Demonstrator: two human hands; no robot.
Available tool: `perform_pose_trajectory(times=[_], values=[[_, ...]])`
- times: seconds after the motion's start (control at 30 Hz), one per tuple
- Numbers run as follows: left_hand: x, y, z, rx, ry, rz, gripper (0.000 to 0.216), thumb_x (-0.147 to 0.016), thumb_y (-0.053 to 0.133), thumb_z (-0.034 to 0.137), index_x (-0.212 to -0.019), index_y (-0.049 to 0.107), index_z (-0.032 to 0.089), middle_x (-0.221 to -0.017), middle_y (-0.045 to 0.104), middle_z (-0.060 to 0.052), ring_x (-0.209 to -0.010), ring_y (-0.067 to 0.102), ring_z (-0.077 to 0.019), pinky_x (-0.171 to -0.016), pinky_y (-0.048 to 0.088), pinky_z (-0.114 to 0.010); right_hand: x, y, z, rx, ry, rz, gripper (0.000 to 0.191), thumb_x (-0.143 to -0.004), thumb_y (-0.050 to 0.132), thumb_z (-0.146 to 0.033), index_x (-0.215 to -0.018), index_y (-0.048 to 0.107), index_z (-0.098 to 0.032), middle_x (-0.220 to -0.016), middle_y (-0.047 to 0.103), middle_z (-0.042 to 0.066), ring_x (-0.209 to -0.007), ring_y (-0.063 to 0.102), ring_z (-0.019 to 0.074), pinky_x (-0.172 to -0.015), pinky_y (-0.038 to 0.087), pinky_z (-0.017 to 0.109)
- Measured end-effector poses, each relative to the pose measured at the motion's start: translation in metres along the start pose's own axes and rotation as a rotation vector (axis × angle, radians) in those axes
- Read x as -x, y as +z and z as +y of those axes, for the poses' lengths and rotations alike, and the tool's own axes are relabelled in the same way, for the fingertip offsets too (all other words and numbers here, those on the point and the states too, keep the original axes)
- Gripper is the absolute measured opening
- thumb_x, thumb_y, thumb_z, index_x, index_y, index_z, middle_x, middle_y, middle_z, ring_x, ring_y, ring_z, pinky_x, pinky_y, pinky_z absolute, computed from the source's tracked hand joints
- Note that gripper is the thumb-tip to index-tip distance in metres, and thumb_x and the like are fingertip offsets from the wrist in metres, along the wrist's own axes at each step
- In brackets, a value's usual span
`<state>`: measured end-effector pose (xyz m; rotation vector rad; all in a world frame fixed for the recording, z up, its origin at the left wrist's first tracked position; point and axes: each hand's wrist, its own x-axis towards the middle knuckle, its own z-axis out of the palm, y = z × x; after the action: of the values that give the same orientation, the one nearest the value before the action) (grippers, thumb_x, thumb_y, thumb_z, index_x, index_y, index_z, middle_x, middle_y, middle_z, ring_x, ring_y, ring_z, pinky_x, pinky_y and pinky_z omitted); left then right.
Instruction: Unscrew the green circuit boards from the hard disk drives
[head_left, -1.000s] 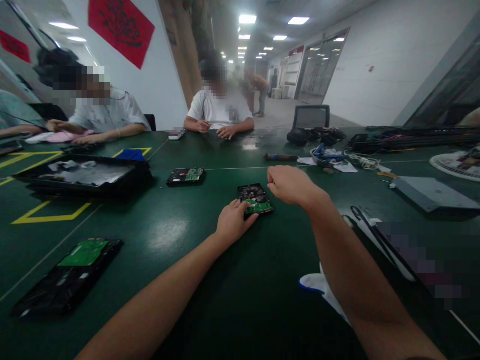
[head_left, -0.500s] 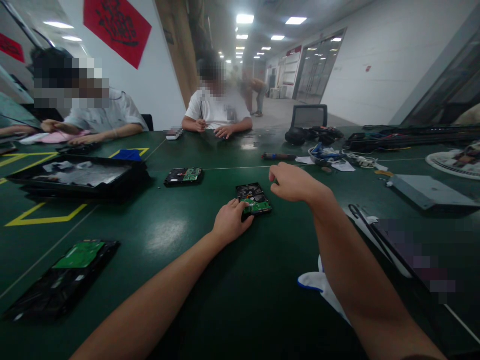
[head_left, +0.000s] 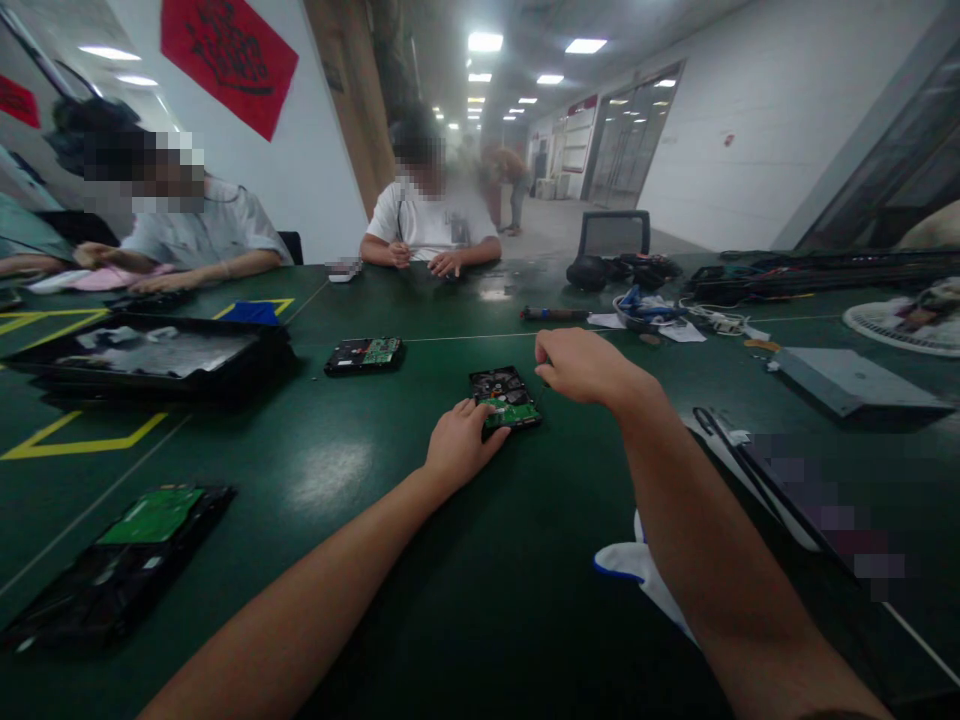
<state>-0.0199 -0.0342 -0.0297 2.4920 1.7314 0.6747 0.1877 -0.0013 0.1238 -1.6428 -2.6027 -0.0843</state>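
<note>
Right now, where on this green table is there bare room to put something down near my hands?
The widest bare patch lies between the left hand, the black tray and the near-left hard drive. Another lies between both forearms, up to the white glove. It is crowded beyond the right hand, around the cables and screwdriver.

Spare drive lies beside black tray, seemingly apart.

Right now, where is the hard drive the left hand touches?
Head view, centre: the hard drive lies on the green table, left hand on its near edge, right hand at its right.
</note>
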Motion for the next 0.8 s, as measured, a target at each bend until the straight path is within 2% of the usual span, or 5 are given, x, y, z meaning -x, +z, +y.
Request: perform_pose_trajectory(times=[0.1, 0.23, 0.43, 0.6, 0.8], values=[[0.0006, -0.0004, 0.0011, -0.013, 0.009, -0.001, 0.041, -0.097, 0.058, 0.050, -0.123, 0.065, 0.020, -0.112, 0.071, -0.013, -0.114, 0.064, -0.0314, -0.097, 0.053, -0.043, -0.0005, 0.0012, 0.0000, 0.026, 0.053, 0.023, 0.022, -0.093, 0.057, -0.029, -0.108, 0.066, -0.015, -0.107, 0.072, 0.017, -0.096, 0.068, 0.0296, -0.081, 0.050, 0.038], [0.0012, 0.0014, 0.0008, -0.017, 0.024, 0.004, 0.042, -0.097, 0.057, 0.048, -0.126, 0.064, 0.018, -0.114, 0.070, -0.014, -0.119, 0.062, -0.0319, -0.102, 0.051, -0.044, -0.0003, 0.0006, -0.0009, -0.032, -0.087, 0.010, 0.023, -0.087, 0.058, -0.016, -0.109, 0.065, -0.017, -0.113, 0.071, 0.013, -0.098, 0.068, 0.0254, -0.082, 0.049, 0.033], [0.0014, 0.0005, 0.0004, -0.001, 0.011, -0.005, 0.041, -0.097, 0.058, 0.048, -0.125, 0.064, 0.020, -0.117, 0.070, -0.013, -0.120, 0.062, -0.0315, -0.102, 0.051, -0.044, -0.0015, 0.0038, -0.0059, 0.087, 0.108, 0.073, 0.028, -0.096, 0.053, -0.033, -0.110, 0.066, -0.012, -0.108, 0.071, 0.022, -0.096, 0.069, 0.0349, -0.079, 0.051, 0.042], [0.0004, -0.0026, 0.0011, 0.021, -0.007, -0.013, 0.041, -0.095, 0.062, 0.053, -0.121, 0.066, 0.022, -0.113, 0.072, -0.012, -0.115, 0.064, -0.0308, -0.096, 0.053, -0.042, 0.0000, 0.0024, -0.0031, -0.013, -0.041, 0.021, 0.024, -0.090, 0.055, -0.019, -0.112, 0.064, -0.016, -0.116, 0.070, 0.016, -0.099, 0.068, 0.0283, -0.083, 0.049, 0.035], [0.0002, -0.0016, 0.0000, 0.033, -0.015, -0.003, 0.043, -0.095, 0.061, 0.054, -0.122, 0.066, 0.021, -0.113, 0.072, -0.012, -0.113, 0.064, -0.0297, -0.095, 0.052, -0.041, -0.0034, 0.0067, -0.0090, 0.110, 0.145, 0.058, 0.036, -0.101, 0.048, -0.035, -0.121, 0.061, -0.008, -0.111, 0.071, 0.024, -0.100, 0.070, 0.0363, -0.081, 0.051, 0.042]])
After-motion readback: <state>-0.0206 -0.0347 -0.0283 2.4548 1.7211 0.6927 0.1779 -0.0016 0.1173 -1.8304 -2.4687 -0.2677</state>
